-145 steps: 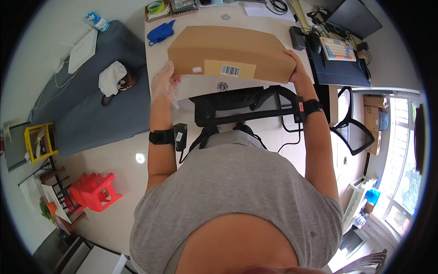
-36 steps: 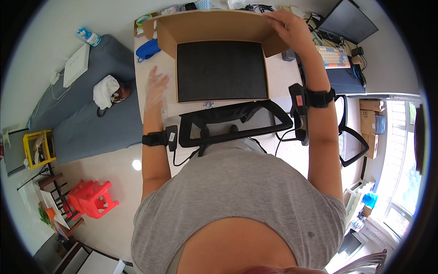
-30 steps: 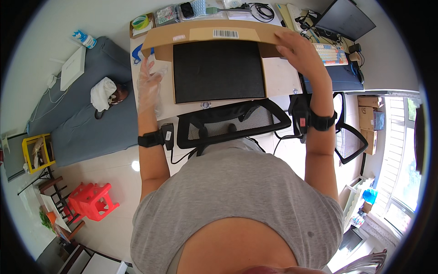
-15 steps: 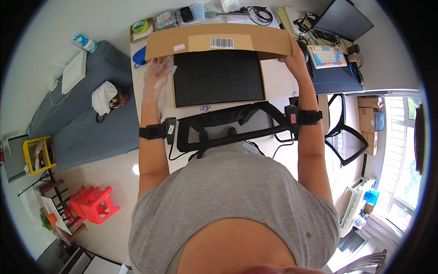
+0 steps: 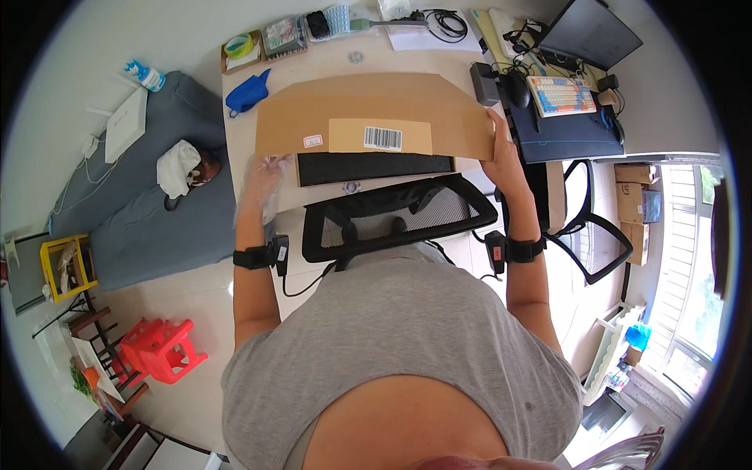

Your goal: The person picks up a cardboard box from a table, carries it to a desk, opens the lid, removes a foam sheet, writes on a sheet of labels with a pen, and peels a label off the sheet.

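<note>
A wide flat brown cardboard box (image 5: 376, 113) with a white barcode label lies on the white desk (image 5: 235, 141). Its lid is tipped down over a black foam insert (image 5: 376, 167), of which only a strip shows. My left hand (image 5: 262, 180), in a clear glove, is at the box's left front corner, under the lid's edge. My right hand (image 5: 501, 157) grips the lid's right edge. Both wrists carry black bands with small devices.
A black mesh chair back (image 5: 399, 219) stands between me and the desk. A keyboard (image 5: 560, 94), mouse, monitor (image 5: 587, 31), cables and small boxes fill the desk's far side. A blue object (image 5: 247, 92) lies left. A grey sofa (image 5: 141, 204), red stool (image 5: 160, 348) and another chair (image 5: 587, 235) stand around.
The box was first held shut, then stood open showing the whole black insert. Its lid has since swung down toward me, covering most of the insert, with both hands following it.
</note>
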Available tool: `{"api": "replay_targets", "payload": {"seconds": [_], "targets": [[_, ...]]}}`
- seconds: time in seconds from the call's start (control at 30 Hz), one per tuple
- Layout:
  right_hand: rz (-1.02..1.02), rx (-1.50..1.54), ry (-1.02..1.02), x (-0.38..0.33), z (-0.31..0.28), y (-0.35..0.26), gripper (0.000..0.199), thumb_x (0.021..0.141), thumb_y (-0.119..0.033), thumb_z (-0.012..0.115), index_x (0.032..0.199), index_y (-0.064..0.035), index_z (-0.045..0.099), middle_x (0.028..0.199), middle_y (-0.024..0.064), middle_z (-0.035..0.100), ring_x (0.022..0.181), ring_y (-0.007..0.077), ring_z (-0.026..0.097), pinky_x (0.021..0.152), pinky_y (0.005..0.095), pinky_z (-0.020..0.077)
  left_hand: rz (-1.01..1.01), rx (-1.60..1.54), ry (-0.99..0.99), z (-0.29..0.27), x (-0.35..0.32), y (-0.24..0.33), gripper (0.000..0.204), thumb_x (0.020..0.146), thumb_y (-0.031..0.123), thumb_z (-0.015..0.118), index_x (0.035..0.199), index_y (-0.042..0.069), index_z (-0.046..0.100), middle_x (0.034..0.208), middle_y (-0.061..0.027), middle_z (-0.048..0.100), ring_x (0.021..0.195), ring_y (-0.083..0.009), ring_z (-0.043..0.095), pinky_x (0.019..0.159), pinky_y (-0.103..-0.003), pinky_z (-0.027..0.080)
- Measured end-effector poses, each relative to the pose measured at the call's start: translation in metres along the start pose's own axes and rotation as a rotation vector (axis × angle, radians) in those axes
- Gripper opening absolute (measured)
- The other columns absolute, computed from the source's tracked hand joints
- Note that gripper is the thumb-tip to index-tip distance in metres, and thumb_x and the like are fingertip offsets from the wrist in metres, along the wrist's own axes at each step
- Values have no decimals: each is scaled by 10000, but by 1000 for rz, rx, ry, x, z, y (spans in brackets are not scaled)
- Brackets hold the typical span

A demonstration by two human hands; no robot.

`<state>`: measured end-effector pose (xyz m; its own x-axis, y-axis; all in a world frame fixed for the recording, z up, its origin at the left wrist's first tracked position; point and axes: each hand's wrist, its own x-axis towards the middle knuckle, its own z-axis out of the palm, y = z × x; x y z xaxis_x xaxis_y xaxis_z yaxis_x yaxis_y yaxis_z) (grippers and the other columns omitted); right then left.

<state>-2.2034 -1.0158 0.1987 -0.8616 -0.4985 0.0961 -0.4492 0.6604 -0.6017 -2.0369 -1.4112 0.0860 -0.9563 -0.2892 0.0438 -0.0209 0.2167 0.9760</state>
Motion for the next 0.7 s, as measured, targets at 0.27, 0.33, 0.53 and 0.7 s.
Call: {"api": "replay_targets", "payload": {"seconds": [0.27,0.33,0.53,0.7], "targets": [[11,165,90,75,-15,12,785,613,106,551,1289,-194,288,1031,203,552,960,387,525,773,398,453,63,171,245,15,51,51,243,777,36,547,1014,10,500,896,-79,596,781,-148,591,715,-265,442],[-78,113,117,87,-21,10,820,580,115,577,1282,-204,299,978,195,573,900,383,553,764,388,461,95,300,315,12,66,56,155,787,54,541,935,10,542,820,-82,612,768,-178,607,673,-277,449],[-189,-83,267,76,-6,7,695,656,54,537,1262,-205,318,936,202,578,856,408,543,727,429,457,247,786,472,10,75,24,180,786,208,547,818,36,589,704,-142,604,644,-313,584,560,-343,443],[-124,-172,119,60,13,33,612,715,-19,501,1257,-239,323,799,200,592,742,400,558,629,462,445,256,906,331,1,50,-37,204,756,248,565,826,60,605,755,-145,612,685,-324,578,570,-370,442]]}}
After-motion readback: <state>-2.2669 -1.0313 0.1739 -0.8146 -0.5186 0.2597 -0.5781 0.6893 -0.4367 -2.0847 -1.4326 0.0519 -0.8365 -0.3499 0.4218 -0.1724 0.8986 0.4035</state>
